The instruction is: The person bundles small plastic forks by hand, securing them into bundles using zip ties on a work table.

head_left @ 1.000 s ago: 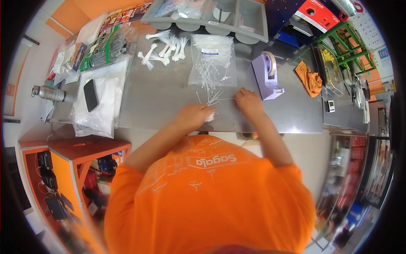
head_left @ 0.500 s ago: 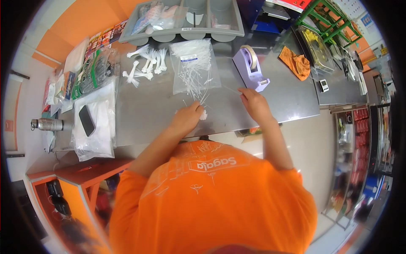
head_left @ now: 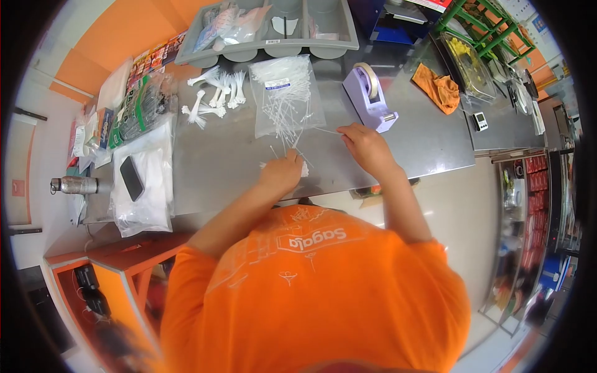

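Observation:
My left hand (head_left: 283,174) is closed around a small bunch of thin white sticks (head_left: 304,169), their ends poking out past the fingers. To its right, my right hand (head_left: 368,149) pinches a thin whitish stick (head_left: 326,130) that points left towards the bag. A clear plastic bag (head_left: 287,99) of loose white sticks lies just beyond my left hand, several sticks spilling from its near end. Up and left of it rest several gathered bundles of white sticks (head_left: 221,88), flared at the ends. The lilac tape dispenser (head_left: 367,102) stands beyond my right hand.
A grey compartment tray (head_left: 267,46) sits at the back. On the left are a phone (head_left: 131,178) on white plastic packs (head_left: 142,208), a green-banded bag (head_left: 142,109) and a metal bottle (head_left: 74,184). An orange cloth (head_left: 436,89) and a small timer (head_left: 479,121) lie at right.
My right hand has moved left, towards my left hand, with the thin stick in its fingers. My left hand stays closed on the bunch in nearly the same spot.

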{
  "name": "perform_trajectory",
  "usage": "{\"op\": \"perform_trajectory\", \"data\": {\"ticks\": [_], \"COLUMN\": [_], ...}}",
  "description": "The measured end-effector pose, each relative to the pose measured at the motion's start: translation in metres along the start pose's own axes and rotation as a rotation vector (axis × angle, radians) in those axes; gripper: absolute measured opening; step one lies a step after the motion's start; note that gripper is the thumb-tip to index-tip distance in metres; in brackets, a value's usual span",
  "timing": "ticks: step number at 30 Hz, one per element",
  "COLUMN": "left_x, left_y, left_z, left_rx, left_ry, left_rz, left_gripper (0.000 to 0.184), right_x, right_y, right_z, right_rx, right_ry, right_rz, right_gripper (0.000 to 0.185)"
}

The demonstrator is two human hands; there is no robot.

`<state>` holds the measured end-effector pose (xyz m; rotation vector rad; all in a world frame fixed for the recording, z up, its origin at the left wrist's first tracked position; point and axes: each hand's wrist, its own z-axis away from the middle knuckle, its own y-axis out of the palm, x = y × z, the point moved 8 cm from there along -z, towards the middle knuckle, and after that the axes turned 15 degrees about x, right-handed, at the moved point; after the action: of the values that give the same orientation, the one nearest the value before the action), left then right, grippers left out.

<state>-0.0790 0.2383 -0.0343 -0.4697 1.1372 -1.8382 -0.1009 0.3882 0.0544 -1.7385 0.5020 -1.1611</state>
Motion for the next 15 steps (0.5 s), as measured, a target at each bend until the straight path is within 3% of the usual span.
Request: {"op": "perform_trajectory", "data": {"ticks": [4,7,9,10,12,15], "left_x": [0.005,0.026,0.050,0.056,0.058,0.032], "left_y": [-0.003,-0.021,-0.029,-0.028,0.004,0.000], "left_z": [0.002,0.016,0.027,0.030,0.027,0.044], "left_rx": [-0.023,-0.180,-0.283,-0.281,-0.014,0.014], "left_ry": [0.025,0.055,0.140,0.140,0.323,0.352], "left_rz": [-0.022,0.227,0.788,0.783,1.866,2.114], "left_gripper": [0.016,0.013,0.013,0.013,0.017,0.017], "right_x": [0.005,0.008,0.016,0.023,0.049,0.087], "right_y": [-0.002,-0.007,-0.011,-0.014,-0.019,-0.007], "right_z": [0.000,0.005,0.006,0.006,0.003,-0.003], "right_rx": [-0.011,-0.033,-0.031,-0.025,0.015,0.086], "right_ry": [-0.028,-0.046,-0.074,-0.108,-0.213,-0.356], "right_rz": [0.000,-0.006,-0.059,-0.109,-0.149,-0.156], "right_gripper": [0.010,0.010,0.011,0.012,0.013,0.014]}}
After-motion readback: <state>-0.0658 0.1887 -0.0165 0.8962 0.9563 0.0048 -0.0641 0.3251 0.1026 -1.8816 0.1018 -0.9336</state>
